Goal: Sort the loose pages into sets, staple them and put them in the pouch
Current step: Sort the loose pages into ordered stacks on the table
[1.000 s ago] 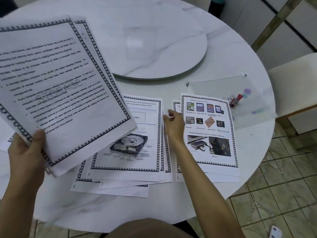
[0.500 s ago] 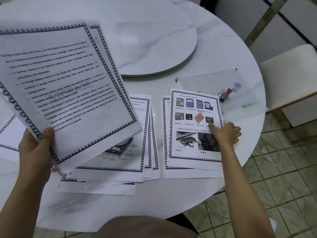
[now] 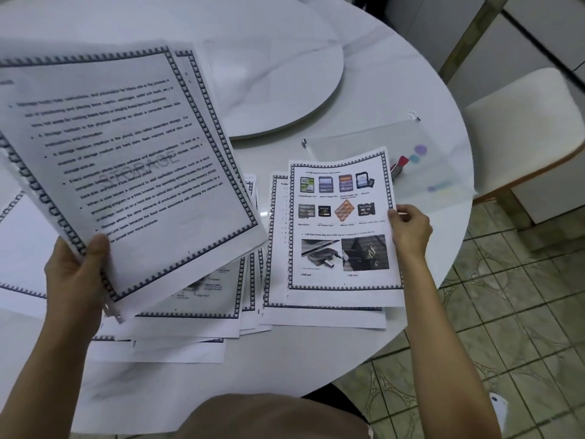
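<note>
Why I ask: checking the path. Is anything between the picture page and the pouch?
Nothing visible. The right hand pinches the page by its right edge, and the pouch lies flat just beyond its top edge.

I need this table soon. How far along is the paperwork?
Early. Done: pages lie in rough piles on the table. In hand: the left hand holds a few text pages; the right hand pinches the edge of the picture page atop the right pile. Left: no staples show, and the pouch lies flat without pages.
</note>
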A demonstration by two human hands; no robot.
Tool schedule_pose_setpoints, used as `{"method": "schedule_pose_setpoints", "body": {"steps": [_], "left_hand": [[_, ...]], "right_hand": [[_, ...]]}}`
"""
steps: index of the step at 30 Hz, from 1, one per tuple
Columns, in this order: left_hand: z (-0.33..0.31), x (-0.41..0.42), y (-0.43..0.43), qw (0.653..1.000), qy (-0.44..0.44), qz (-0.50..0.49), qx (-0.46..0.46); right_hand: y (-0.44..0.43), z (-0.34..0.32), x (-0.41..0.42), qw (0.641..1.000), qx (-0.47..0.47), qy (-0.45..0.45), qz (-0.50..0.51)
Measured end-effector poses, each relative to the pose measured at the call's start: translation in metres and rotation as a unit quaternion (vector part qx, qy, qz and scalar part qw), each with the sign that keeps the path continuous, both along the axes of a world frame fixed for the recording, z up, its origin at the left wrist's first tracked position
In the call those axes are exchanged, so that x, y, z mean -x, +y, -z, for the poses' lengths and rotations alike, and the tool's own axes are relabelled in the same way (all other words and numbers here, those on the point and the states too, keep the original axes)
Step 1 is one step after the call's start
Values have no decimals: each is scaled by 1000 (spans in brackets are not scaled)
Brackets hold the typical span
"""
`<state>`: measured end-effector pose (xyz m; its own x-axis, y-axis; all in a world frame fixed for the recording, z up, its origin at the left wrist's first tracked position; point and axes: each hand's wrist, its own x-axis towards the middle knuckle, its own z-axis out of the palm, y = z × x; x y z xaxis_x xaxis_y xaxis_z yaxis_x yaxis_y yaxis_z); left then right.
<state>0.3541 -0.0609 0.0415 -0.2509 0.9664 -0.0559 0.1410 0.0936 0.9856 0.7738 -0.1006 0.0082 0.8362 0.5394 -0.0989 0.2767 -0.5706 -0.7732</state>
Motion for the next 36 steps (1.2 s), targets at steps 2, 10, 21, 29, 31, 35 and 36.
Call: {"method": "schedule_pose_setpoints", "body": {"steps": [2,10,21,29,31,35,36], "left_hand": [[-1,-3,-2,1000,0,-4,4],[-8,-5,-8,1000,7,-20,15],[-18,11,-6,998,17,-44,30],[5,51,8,995,-4,-61,72],[29,71,13,988,19,-62,139],[57,108,15,982,27,-13,185],[54,107,13,984,35,-19,172]], "right_hand": [[2,-6,-4,999,-31,-7,-10],[32,-25,-13,980,-158,105,63],[67,-20,49,982,-155,107,8],[76,-8,130,978,-123,133,-101],[76,-1,153,975,-106,139,-138],[72,8,187,967,-80,150,-191],[72,9,192,965,-75,149,-201]]}}
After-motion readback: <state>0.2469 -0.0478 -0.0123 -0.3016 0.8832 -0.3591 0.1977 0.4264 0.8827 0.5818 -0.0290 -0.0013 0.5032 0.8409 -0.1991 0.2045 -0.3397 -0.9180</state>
